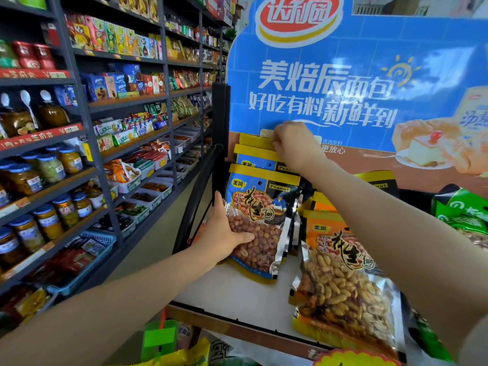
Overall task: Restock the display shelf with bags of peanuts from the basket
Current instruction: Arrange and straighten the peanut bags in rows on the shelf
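Grip, left hand (227, 233): thumb laid across the clear window of the front blue peanut bag (257, 223), fingers hidden behind its left edge, clasping that side.
Grip, right hand (293, 143): fingers curled over and pinching the yellow top edge of a rear blue bag (253, 141) at the back of the row; exact fingertip contact hidden by the knuckles.
Blue peanut bags: row of upright pouches, one behind another, on the left part of the display shelf (237, 291); front one leaning slightly, yellow header with hang hole, "Peanut" label, red-skinned nuts visible through the window.
Orange peanut bags (340, 281): second row just to the right of the blue row, front pouch near the shelf's front edge, pale nuts visible, silver side seams.
Display shelf: pale flat board with brown front lip, black frame post (220, 122) at its left rear.
Backboard (343, 83): blue poster with white Chinese lettering, red oval logo on top, cake picture at right, directly behind the bags.
Green packets (459, 212): at the far right, beside the orange row.
Basket: cannot tell; only green and yellow items below the shelf lip, blurred.
Store shelving (105, 128): dark racks at left with jars, boxed biscuits, snack trays, red price strips.
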Tool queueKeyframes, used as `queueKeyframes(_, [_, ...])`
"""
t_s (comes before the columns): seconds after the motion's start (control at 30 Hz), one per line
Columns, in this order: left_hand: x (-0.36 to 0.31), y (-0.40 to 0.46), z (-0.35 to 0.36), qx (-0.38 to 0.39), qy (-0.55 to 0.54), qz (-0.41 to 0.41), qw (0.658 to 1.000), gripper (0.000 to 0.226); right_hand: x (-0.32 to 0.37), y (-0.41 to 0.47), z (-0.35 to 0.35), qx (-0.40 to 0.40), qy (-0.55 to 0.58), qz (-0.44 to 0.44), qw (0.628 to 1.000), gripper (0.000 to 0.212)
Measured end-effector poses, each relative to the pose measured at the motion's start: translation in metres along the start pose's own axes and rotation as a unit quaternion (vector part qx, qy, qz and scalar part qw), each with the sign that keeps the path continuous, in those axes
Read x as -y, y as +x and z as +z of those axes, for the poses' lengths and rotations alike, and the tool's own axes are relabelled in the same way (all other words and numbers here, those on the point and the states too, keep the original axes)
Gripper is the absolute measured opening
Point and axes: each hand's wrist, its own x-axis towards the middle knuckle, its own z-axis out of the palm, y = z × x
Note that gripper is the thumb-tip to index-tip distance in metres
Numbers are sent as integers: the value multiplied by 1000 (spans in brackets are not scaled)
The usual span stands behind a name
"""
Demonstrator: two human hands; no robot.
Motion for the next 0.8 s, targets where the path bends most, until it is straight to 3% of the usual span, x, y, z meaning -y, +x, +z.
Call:
queueKeyframes(0.13, [-3,1,-4,15,28,6,999,121,5,-4,1,1,28,4,1000,20])
queueKeyframes(0.23, [-11,-11,-5,18,115,48,992,114,1,-17,-9,-11,16,-13,1000,31])
queueKeyframes(0.33, [-23,-35,-3,-15,233,161,959,99,-11,-50,-27,-55,26,-18,998,28])
queueKeyframes(0.43, [-36,-56,-2,18,228,261,938,74,-28,-94,-36,0,45,-9,999,22])
queueKeyframes(0.53, [-47,-71,9,175,143,209,951,55,-44,-130,-32,180,0,51,982,29])
queueKeyframes(0.6, [-50,-77,25,250,120,156,948,59,-52,-146,-26,253,-37,86,963,36])
queueKeyframes(0.7, [-51,-76,53,284,153,133,937,78,-61,-158,-27,256,-46,114,959,35])
queueKeyframes(0.8, [-57,-74,75,278,111,105,948,99,-73,-159,-34,260,-49,127,956,33])
